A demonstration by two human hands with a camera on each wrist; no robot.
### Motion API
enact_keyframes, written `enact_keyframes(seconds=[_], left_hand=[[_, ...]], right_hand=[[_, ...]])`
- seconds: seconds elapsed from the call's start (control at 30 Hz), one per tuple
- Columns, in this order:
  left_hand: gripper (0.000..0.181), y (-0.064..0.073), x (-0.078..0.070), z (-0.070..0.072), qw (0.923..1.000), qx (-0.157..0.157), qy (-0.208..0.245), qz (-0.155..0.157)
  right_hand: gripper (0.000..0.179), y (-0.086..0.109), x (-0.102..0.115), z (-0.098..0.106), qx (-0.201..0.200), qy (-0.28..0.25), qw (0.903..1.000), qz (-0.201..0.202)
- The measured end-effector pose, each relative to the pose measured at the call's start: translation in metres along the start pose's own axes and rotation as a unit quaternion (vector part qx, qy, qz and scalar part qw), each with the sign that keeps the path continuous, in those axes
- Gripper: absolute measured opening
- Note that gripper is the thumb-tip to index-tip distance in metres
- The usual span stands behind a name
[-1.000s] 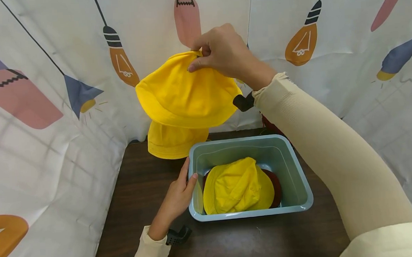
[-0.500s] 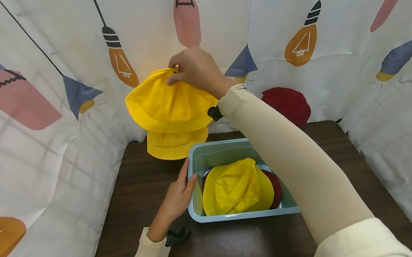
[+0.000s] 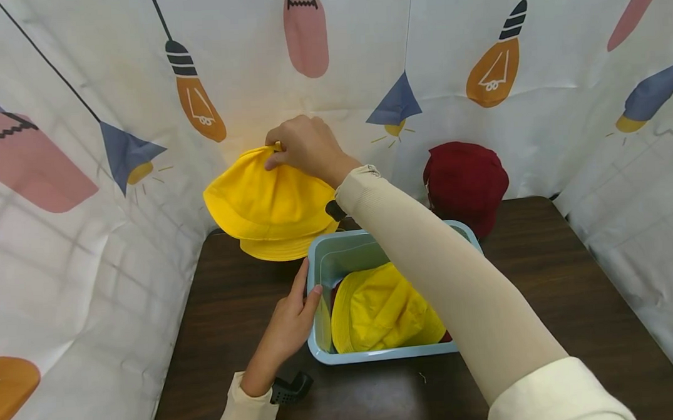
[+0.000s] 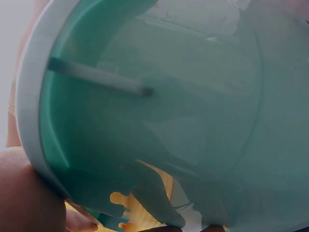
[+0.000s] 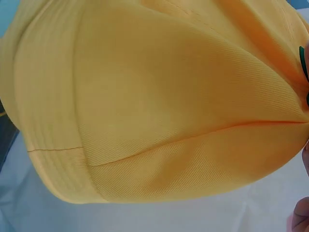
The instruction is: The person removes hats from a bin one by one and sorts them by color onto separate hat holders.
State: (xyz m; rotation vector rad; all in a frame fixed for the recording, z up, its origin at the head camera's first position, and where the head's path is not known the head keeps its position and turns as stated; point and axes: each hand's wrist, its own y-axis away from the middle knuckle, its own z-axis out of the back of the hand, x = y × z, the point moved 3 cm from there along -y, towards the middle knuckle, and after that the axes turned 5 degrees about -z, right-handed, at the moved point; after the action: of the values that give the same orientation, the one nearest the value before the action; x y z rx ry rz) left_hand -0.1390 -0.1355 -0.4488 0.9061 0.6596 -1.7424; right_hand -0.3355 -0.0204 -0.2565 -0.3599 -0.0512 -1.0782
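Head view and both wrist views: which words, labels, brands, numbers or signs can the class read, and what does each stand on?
None can be read: the yellow hats, red hat and blue tub show no readable lettering.
Backdrop: printed lamps, no words.
Right sleeve cuff: dark marks, too small to identify.

Held hat (image 3: 268, 197) coloured bright yellow. Hat (image 3: 377, 311) in tub (image 3: 382, 356) coloured yellow. Tub coloured light blue. Far-right hat (image 3: 467, 182) coloured dark red. Surface (image 3: 588, 287) coloured dark brown. White sheet (image 3: 447, 30) printed with orange bulbs (image 3: 494, 71), pink shapes (image 3: 306, 36), blue lamps (image 3: 395, 101).
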Motion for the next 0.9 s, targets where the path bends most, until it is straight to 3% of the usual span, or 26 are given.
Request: enact_keyframes(seconds=[0.33,0.63,0.77,0.9], left_hand=[[0.067,0.000,0.001,0.000,1.0000,-0.004,-0.004,-0.002],[0.067,0.001,-0.002,0.000,1.0000,-0.002,-0.002,-0.002],[0.068,0.000,-0.002,0.001,1.0000,0.003,0.001,0.001],[0.066,0.000,-0.002,0.010,1.0000,0.006,-0.002,0.001]], right_hand=[[0.040,0.005,-0.002,-0.034,-0.005,0.011,0.9999,-0.001],[0.042,0.008,-0.007,-0.052,-0.002,-0.005,0.9995,-0.030],[0.051,0.009,-0.013,-0.049,0.019,-0.045,0.9977,-0.047],[0.058,0.011,-0.027,-0.040,0.018,-0.133,0.9885,-0.070]])
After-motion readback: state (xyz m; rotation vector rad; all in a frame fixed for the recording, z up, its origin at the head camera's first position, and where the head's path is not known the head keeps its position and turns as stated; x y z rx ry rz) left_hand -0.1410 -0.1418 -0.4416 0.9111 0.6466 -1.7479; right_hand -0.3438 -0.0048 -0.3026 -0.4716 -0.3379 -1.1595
